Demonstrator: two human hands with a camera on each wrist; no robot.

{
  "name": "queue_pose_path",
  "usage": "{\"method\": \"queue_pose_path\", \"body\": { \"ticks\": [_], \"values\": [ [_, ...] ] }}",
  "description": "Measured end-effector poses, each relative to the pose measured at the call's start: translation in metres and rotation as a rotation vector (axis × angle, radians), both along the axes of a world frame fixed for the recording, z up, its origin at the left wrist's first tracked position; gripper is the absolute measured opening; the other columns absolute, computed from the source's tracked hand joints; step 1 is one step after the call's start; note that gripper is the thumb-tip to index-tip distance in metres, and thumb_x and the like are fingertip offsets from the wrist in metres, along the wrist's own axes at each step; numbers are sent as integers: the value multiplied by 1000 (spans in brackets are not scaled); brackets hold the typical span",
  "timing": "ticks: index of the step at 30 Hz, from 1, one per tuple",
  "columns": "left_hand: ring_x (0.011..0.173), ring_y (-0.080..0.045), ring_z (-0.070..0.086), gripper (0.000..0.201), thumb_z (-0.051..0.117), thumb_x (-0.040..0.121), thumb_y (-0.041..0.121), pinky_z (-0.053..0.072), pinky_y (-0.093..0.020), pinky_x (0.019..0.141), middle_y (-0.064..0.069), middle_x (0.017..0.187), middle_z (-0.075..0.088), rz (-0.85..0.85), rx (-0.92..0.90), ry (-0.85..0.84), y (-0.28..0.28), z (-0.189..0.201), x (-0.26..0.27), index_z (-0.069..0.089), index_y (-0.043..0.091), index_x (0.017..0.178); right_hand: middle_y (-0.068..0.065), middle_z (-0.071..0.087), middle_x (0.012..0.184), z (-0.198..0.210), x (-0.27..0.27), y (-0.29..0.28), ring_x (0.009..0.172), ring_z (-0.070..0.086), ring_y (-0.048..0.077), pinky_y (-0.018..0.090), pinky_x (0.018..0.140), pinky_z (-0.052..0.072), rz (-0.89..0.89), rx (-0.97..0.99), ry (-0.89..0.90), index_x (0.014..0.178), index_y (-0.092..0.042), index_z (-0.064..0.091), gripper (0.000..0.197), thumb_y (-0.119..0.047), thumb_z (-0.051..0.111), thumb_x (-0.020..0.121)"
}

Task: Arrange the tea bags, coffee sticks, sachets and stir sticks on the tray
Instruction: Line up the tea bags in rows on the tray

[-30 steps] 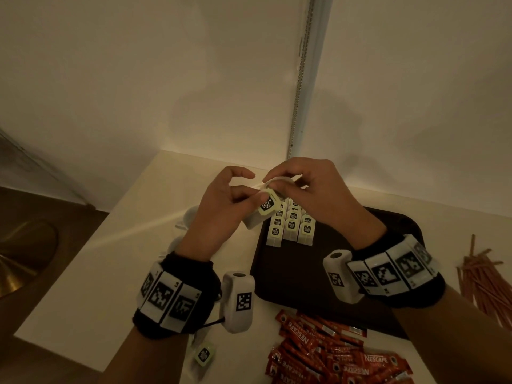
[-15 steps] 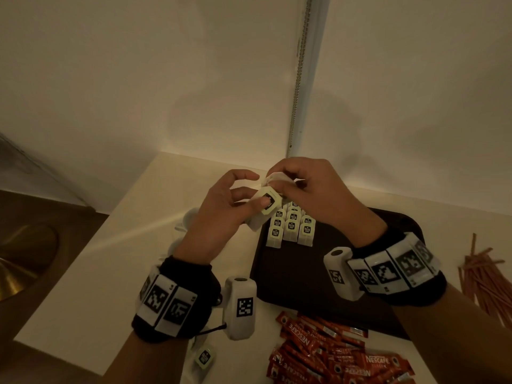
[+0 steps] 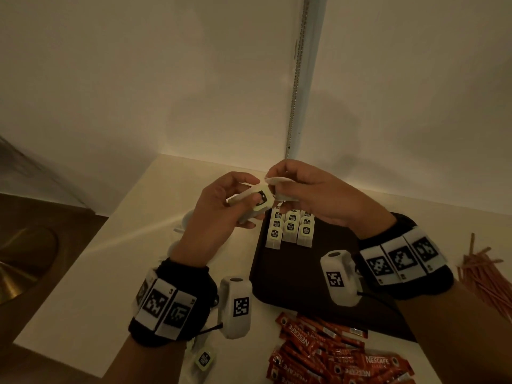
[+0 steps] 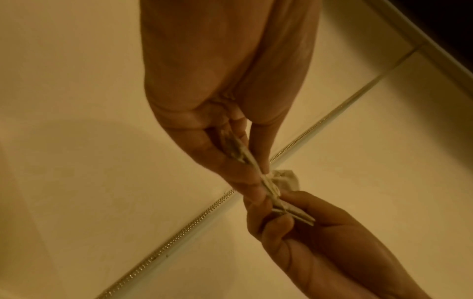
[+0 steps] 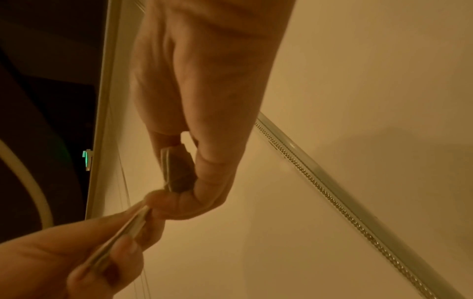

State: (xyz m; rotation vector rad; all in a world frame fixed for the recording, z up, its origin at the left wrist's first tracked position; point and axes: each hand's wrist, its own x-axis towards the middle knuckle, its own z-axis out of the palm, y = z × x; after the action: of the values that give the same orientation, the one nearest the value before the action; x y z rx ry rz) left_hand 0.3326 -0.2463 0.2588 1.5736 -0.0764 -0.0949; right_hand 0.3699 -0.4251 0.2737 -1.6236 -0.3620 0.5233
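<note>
My left hand (image 3: pixel 249 202) grips a small stack of pale tea bags (image 3: pixel 256 203) above the tray's far left corner. Right beside it, my right hand (image 3: pixel 274 184) pinches a single tea bag (image 3: pixel 279 180) at the stack's top end. The left wrist view shows the stack (image 4: pixel 242 151) edge-on between thumb and fingers, and the right wrist view shows the single bag (image 5: pixel 176 172) in the same way. Three short rows of tea bags (image 3: pixel 291 228) lie on the dark brown tray (image 3: pixel 299 275) below my hands.
A pile of red Nescafe coffee sticks (image 3: pixel 332 356) lies on the table in front of the tray. Reddish stir sticks (image 3: pixel 487 275) lie at the right edge. One loose tea bag (image 3: pixel 205 358) sits near my left wrist. The white wall stands close behind.
Both hands have risen a little. The stack in my left hand has tilted flatter, and my right hand has drawn one tea bag up off its top end.
</note>
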Motion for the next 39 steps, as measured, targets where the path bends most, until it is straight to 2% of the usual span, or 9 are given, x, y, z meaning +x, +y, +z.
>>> {"method": "queue_pose_path", "body": {
  "ticks": [9,12,15,19,22,26,32,36,39],
  "values": [
    [63,-16,69,31,72,76,-4,51,-18,55,-1,80,74,-56,82,-61,-3,-2,-1,68,15,100,3,55,80,7,3,-3,62,52,3,17,56,42,-5,-152,-10,105,-11,59,23,0,43,94],
    [64,-15,70,26,66,83,0,51,-18,56,0,81,75,-45,59,-49,-3,-3,-2,69,18,102,2,55,76,9,3,-3,61,49,2,15,54,41,0,-189,-10,105,-11,61,23,-2,41,95],
    [73,-21,72,24,53,94,6,53,-21,58,-3,90,75,-49,43,-4,-2,-2,-2,69,20,105,5,58,85,8,3,-3,66,49,5,16,57,40,7,-210,-51,106,-13,61,23,-8,41,97],
    [82,-27,72,33,46,94,-2,56,-26,63,-7,93,74,-124,-1,61,-2,2,-5,66,19,108,-1,60,88,8,-1,-1,72,51,4,14,60,42,3,-257,-132,105,-18,60,21,-14,40,99],
    [81,-26,73,32,46,93,-3,56,-25,61,-7,93,75,-161,-14,88,-3,4,-5,63,18,109,-9,57,83,8,-4,-1,63,50,-7,9,57,41,-5,-311,-217,109,-18,57,20,-15,40,100],
    [70,-21,72,14,61,88,8,53,-22,54,-10,86,75,-88,-8,81,-9,3,-4,64,13,101,-6,55,88,6,-5,-2,60,50,-11,7,54,40,0,-353,-318,114,-14,51,18,-13,42,98],
    [56,-18,70,7,65,87,16,50,-20,46,-3,67,73,76,15,44,-17,-7,1,64,9,86,-2,59,94,-1,-6,0,81,58,9,23,62,52,-149,-301,-542,96,-16,51,15,-8,61,87],
    [53,-18,69,10,66,87,15,49,-21,45,-3,63,71,144,25,-5,-20,-8,3,62,13,77,-1,61,85,-8,-10,6,81,55,9,13,65,42,-222,-276,-764,89,-10,58,9,-14,64,85],
    [54,-16,67,11,62,89,11,51,-22,48,-4,68,69,152,30,-51,-21,-7,3,63,11,78,-3,59,90,-13,-12,9,85,51,9,9,70,35,-237,-310,-875,91,-14,59,13,-25,57,86]
  ]
}}
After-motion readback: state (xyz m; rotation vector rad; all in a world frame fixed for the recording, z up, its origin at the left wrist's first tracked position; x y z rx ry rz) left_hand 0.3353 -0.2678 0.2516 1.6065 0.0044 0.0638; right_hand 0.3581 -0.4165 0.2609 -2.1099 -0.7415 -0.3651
